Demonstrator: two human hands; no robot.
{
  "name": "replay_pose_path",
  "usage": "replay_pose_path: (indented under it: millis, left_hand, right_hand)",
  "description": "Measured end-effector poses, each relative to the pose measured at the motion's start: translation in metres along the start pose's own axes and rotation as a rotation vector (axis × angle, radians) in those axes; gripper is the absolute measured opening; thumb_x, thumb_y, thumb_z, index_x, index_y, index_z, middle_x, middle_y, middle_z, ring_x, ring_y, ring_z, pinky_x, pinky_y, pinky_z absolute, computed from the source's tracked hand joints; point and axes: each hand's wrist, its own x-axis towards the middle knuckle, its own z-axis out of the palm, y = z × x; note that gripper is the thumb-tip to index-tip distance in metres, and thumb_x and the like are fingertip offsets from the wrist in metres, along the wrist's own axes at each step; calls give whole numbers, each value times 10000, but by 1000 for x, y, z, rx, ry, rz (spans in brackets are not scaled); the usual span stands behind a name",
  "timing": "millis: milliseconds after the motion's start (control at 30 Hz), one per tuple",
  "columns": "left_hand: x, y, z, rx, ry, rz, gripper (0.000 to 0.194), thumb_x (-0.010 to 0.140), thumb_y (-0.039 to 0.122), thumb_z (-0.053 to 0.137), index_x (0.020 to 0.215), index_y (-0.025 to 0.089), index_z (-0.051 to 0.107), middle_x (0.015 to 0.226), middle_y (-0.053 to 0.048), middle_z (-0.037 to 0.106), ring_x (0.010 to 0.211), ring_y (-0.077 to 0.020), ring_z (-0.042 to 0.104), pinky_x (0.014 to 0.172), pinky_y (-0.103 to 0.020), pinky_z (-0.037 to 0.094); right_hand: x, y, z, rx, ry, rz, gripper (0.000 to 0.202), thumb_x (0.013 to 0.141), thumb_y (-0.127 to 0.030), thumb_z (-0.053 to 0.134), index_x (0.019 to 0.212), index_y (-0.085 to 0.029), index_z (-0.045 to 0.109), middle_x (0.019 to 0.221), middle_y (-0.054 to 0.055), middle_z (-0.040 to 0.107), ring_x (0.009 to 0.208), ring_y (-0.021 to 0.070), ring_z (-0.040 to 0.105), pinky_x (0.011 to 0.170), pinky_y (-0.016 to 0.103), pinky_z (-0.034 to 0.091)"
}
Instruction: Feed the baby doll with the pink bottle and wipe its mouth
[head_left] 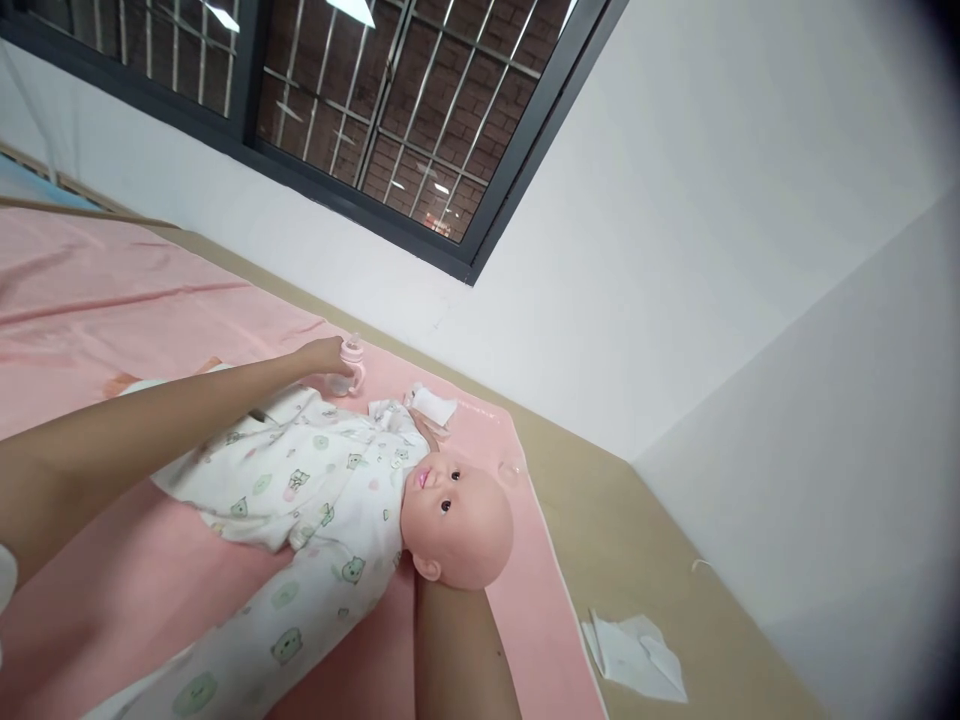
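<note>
A baby doll [457, 520] lies on its back in white clothes with a green animal print, its bald head toward the right. My left arm reaches across the doll's body, and my left hand [322, 357] is closed around a small baby bottle [352, 352] with a pink collar and pink handle. The bottle stands on the pink sheet [495, 415] beyond the doll. From below, my right forearm [461, 650] passes under the doll's head, which hides my right hand and its fingers.
By the doll's far hand lies a white packet [433, 406] in clear plastic. A small clear round item [510, 470] rests near the sheet's edge. Folded white tissue [637, 655] lies on the tan surface [585, 500] at right. Behind are a white wall and a barred window [397, 100].
</note>
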Motion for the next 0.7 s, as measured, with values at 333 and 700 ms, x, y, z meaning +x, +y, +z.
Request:
replay_pose_path:
  millis: [333,700]
  left_hand:
    - [4,8,4,-104,117,27,529,473,379,748,943,196,590,1016,-92,678,975,-324,624,753,-322,457]
    - [-42,52,-26,-735,-89,170,571,509,368,762,1034,193,620,868,-13,718,913,-213,658,848,-302,486]
  right_hand:
    - [-5,0,-7,-316,-380,286,386,322,-35,776,566,-313,665,766,67,657,931,448,644,848,553,504]
    - [-5,3,-5,-523,-452,145,263,373,-134,708,517,-348,654,656,6,650,814,373,674,754,524,531]
